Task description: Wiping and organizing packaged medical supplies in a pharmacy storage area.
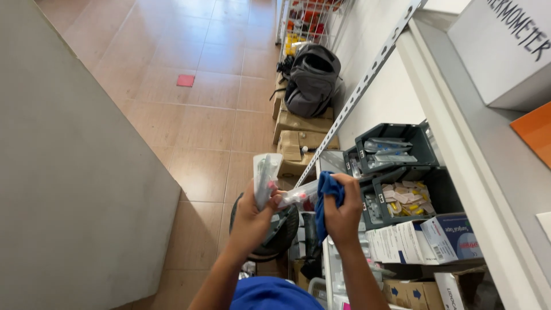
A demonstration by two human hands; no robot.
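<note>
My left hand (pixel 252 213) grips a few clear sealed packets (pixel 267 175) that stand up out of the fist, with another clear packet (pixel 298 195) sticking out sideways toward the right. Close beside it, my right hand (pixel 344 213) is closed on a bunched blue cloth (pixel 328 195), which hangs down below the fist. The cloth touches the sideways packet. Both hands are held in front of a metal shelf unit (pixel 367 80), above the tiled floor (pixel 195 115).
Dark green bins (pixel 427 152) with packets and small items sit on the shelf, with white boxes (pixel 425 238) in front. A grey backpack (pixel 313 80) rests on cardboard boxes (pixel 301 146) on the floor. A grey counter surface (pixel 69 172) fills the left. A white box (pixel 511 46) stands on the top shelf.
</note>
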